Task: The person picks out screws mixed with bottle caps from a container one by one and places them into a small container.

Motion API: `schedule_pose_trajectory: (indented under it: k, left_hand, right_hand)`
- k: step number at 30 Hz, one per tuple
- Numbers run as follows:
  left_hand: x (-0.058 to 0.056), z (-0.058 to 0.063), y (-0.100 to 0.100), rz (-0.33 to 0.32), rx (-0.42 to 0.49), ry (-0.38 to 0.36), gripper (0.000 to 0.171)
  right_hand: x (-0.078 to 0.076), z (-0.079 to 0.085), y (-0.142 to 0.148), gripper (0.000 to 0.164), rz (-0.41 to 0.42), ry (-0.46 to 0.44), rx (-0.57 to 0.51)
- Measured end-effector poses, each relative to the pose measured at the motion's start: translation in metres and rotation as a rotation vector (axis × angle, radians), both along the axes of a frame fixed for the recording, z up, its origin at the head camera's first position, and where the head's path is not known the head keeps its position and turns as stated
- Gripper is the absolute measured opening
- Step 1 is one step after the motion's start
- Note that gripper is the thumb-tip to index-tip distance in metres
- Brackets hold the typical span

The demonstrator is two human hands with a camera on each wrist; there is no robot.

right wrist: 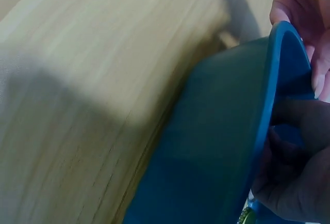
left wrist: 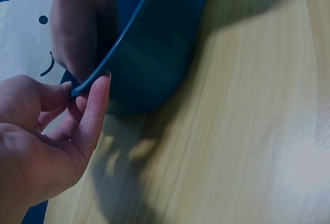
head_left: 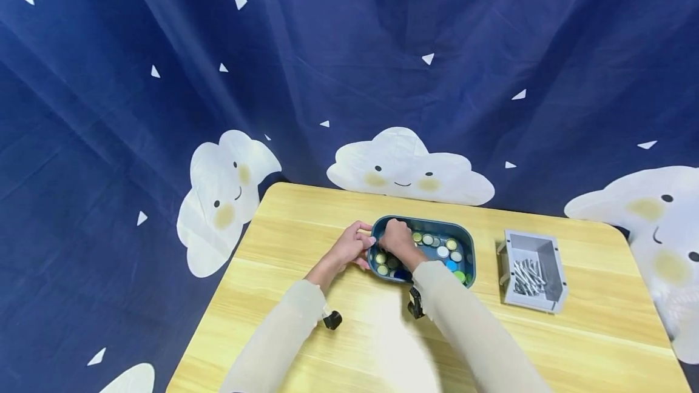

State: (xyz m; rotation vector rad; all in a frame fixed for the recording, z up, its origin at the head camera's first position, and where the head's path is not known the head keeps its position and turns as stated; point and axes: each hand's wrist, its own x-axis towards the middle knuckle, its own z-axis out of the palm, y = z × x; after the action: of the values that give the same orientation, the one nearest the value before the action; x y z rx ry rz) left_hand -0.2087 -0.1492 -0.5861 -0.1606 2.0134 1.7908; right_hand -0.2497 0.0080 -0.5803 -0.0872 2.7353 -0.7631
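A dark blue tub [head_left: 474,255] with rounded corners holds several bottle caps [head_left: 443,251] in white, yellow, blue and green. At the tub's left end my left hand [head_left: 349,247] pinches the rim, thumb on one side and fingers on the other, as the left wrist view shows. My right hand [head_left: 397,238] reaches down inside the tub near that same end. Its fingers [right wrist: 286,154] are curled low behind the wall in the right wrist view, and I cannot tell what they hold. A green ridged cap [right wrist: 248,216] lies just below that hand.
To the right of the tub, a grey bin [head_left: 551,305] contains several slim silver metal pieces [head_left: 528,278]. Both stand on a light wooden table [head_left: 606,296]. A dark blue curtain [head_left: 349,77] with white clouds hangs behind the table's far edge.
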Motion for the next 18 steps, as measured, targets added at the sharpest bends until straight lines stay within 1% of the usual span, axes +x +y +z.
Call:
schedule_pose_trajectory:
  k: [5,6,8,12,16,18]
  left_hand:
    - [0.001,0.001,0.001,-0.009,-0.008,0.002,0.037]
    - [0.001,0.001,0.001,-0.008,-0.008,0.003,0.037]
    - [0.001,0.0,0.001,-0.005,-0.012,0.005,0.037]
    - [-0.001,-0.001,0.002,0.001,-0.01,0.004,0.037]
    - [-0.001,-0.002,0.002,0.001,-0.009,0.0,0.038]
    - [-0.001,-0.002,0.001,0.002,-0.009,-0.001,0.039]
  right_hand:
    - [-0.002,0.004,0.007,0.044,-0.061,-0.026,-0.008]
    - [-0.002,0.005,0.009,0.046,-0.07,-0.035,-0.013]
    - [-0.004,0.006,0.012,0.043,-0.078,-0.055,-0.024]
    - [-0.006,0.01,0.021,0.026,-0.073,-0.096,-0.065]
    - [-0.007,0.016,0.032,0.029,-0.048,-0.129,-0.127]
    - [-0.006,0.019,0.038,0.028,-0.032,-0.135,-0.154]
